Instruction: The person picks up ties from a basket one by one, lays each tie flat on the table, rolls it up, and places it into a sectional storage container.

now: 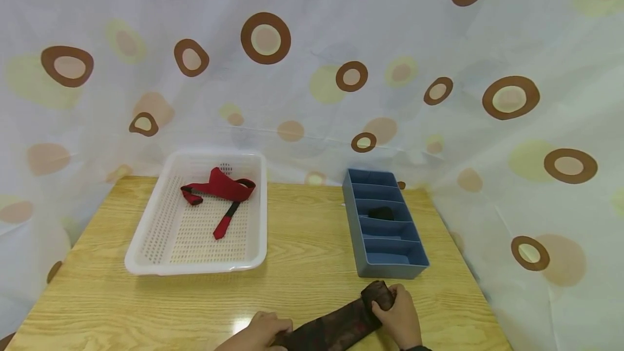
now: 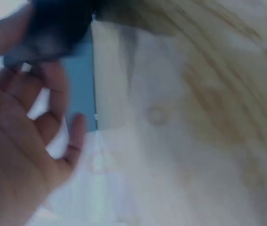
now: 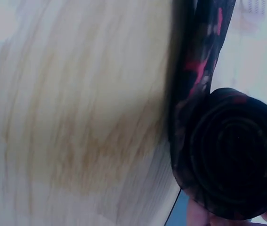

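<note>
A dark necktie (image 1: 338,329) with a red pattern stretches between my two hands at the front of the table, its right end wound into a roll (image 3: 237,155). My right hand (image 1: 403,316) grips that roll, with the thumb on the near side and the fingers round the far side. The wound layers show end-on in the right wrist view. At the tie's other end, my left hand (image 1: 263,332) pinches the flat fabric between thumb and fingers. In the blurred left wrist view, dark cloth (image 2: 53,33) lies at the fingers.
A white plastic basket (image 1: 195,270) at the back left holds a loosely bunched red necktie (image 1: 226,186). Back right stands a blue-grey divided box (image 1: 362,248) with a dark rolled item (image 1: 382,213) in a middle compartment. A patterned curtain (image 1: 312,42) hangs behind the wooden table (image 1: 302,242).
</note>
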{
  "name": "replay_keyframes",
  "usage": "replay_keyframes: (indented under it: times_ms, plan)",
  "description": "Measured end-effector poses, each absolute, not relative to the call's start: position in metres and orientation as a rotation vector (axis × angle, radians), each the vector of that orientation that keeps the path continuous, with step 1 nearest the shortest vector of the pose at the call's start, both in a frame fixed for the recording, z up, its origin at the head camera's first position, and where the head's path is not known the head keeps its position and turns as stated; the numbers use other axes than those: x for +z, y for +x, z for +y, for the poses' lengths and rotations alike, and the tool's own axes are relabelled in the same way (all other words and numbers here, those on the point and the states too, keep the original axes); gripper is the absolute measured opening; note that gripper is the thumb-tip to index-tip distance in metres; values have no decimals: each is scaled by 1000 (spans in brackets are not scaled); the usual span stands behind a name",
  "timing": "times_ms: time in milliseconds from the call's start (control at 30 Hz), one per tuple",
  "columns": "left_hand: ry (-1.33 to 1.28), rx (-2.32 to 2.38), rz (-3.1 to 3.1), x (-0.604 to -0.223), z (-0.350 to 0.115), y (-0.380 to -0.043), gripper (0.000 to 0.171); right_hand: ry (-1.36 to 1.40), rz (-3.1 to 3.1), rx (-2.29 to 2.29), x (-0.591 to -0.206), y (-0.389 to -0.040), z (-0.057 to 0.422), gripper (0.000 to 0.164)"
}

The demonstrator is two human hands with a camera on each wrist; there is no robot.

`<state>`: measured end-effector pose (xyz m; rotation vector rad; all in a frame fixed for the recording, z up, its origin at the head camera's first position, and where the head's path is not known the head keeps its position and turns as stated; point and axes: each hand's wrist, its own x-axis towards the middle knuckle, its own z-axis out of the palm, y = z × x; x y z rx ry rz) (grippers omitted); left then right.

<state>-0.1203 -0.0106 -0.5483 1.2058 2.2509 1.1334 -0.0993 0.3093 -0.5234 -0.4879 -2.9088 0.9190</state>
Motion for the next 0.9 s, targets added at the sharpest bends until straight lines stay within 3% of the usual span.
replay_keyframes:
  times_ms: [267, 533, 767, 900]
  plan:
    - [991, 1032, 2286, -557, -8, -116, 20, -196, -2962, 568, -531, -99, 288, 45]
    - [978, 1133, 2218, -560, -6, -113, 33, 87, -2966, 311, -539, -93, 275, 50]
    - [885, 1211, 2145, -563, -5, -114, 21, 60, -3041, 847, -527, -94, 280, 11]
    - [839, 1209, 2126, -561, -4, -113, 18, -28, -3027, 1141, -520, -97, 286, 14]
